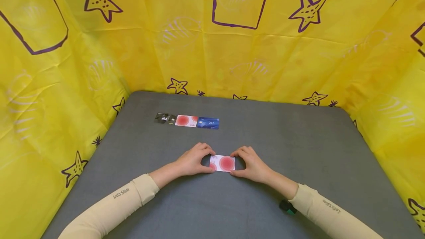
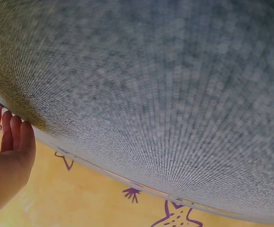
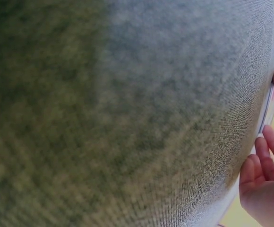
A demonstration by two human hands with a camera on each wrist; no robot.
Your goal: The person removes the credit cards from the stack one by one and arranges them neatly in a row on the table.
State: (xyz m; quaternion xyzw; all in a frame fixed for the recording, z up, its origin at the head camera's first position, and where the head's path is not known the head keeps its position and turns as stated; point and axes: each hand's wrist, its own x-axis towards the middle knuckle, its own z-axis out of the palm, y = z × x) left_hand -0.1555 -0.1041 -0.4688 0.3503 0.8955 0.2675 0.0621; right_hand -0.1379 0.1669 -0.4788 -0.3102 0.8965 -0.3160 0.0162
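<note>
Pinched by its short ends, the white card with red circles [image 1: 222, 163] sits between our left hand [image 1: 195, 159] and our right hand [image 1: 254, 165]. Since both wrist views miss it, we can't tell whether it touches the grey table [image 1: 285, 132]. Beyond that card, to its left, lie one black card [image 1: 165, 118], one red-patterned card [image 1: 186, 121] and one blue card [image 1: 208, 123]. We'd judge those three lined up, the fourth not yet beside them: four cards, two hands, one table.
</note>
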